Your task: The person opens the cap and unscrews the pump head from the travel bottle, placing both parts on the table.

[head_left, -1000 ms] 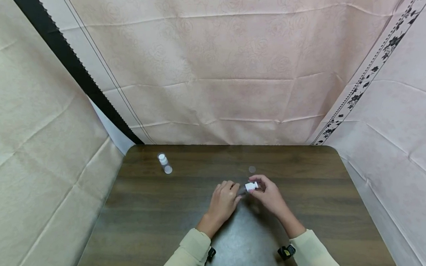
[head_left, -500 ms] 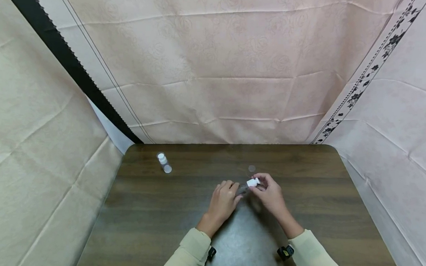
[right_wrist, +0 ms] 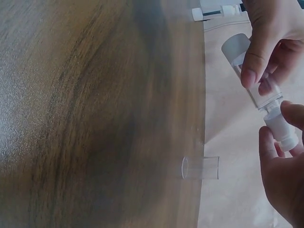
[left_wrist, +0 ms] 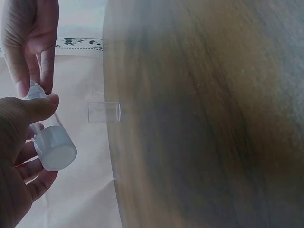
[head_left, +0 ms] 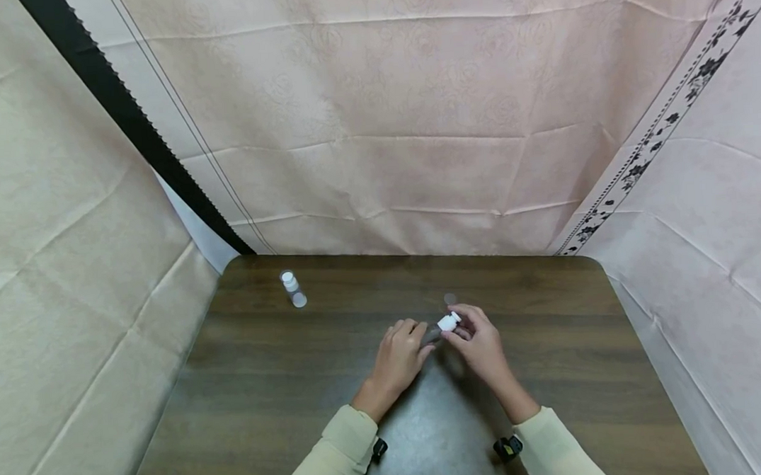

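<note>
Between both hands is a small clear bottle (right_wrist: 259, 93) with a white base (left_wrist: 56, 148) and a white pump top (right_wrist: 279, 125). My left hand (head_left: 395, 357) grips the clear body, thumb on one side and fingers on the other. My right hand (head_left: 482, 343) pinches the white pump top between thumb and fingertips. The bottle is tilted, its top pointing toward the right hand and away from me. Just beyond the right hand, a clear cylindrical cap (right_wrist: 202, 168) stands on the table. Whether the pump top is loose from the neck I cannot tell.
A second similar bottle (head_left: 293, 289), with white top and base, stands at the back left of the wooden table (head_left: 266, 384). Pale cloth (head_left: 375, 124) hangs behind the far edge and along both sides.
The pump top and the fingers of my right hand have shifted slightly away from me, so the bottle slants more. My left hand has stayed nearly in place.
</note>
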A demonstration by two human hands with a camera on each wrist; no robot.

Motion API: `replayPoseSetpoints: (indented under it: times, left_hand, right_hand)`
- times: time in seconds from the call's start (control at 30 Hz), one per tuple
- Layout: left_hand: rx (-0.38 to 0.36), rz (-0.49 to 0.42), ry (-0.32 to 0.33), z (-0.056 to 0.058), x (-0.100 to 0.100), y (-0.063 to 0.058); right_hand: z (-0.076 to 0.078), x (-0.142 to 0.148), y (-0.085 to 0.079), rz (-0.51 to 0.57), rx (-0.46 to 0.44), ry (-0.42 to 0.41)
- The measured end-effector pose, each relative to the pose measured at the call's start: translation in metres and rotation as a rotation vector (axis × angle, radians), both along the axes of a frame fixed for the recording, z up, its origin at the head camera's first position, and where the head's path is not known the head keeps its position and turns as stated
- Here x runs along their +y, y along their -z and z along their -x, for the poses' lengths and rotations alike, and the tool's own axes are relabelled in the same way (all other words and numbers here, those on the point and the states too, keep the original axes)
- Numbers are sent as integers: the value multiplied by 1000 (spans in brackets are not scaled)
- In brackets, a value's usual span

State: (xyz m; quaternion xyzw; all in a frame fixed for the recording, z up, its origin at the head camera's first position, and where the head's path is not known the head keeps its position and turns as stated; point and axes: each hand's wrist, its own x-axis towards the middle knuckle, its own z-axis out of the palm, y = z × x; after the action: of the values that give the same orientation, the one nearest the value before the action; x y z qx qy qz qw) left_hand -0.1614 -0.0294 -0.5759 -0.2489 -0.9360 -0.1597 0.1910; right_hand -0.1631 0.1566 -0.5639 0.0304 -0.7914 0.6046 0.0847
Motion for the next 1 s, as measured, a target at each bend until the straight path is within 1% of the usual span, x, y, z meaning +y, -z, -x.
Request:
replayPoseSetpoints:
  times: [0.13,0.2,0.3,0.43,0.5,0.63,0.87,1.0]
  left_hand:
    - [16,-10,-7,1,-2,-1]
    - [26,-16,-10,1,-4,-1]
    - [33,-34,-8,2,-6,0]
    - [34,-45,-3,3,-10,0]
    - [33,-41,-4,3,-11,1]
    - [21,-35,-2,3,-14,0]
    - [12,-33,-7,3,-16,0]
    - [-5,-34,-9,4,-17,0]
  right_hand:
    - [3,2,-1,43,51,36]
    - [6,5,-2,44,69,61]
    - [9,13,-3,3,104,87]
    - [16,27,-2,-71,157,97]
    - [19,34,-1,-92,175,97]
    - [27,46,3,-136,180,94]
    - [41,61,7,-319,153,66]
    - [48,65,10,-381,120,38]
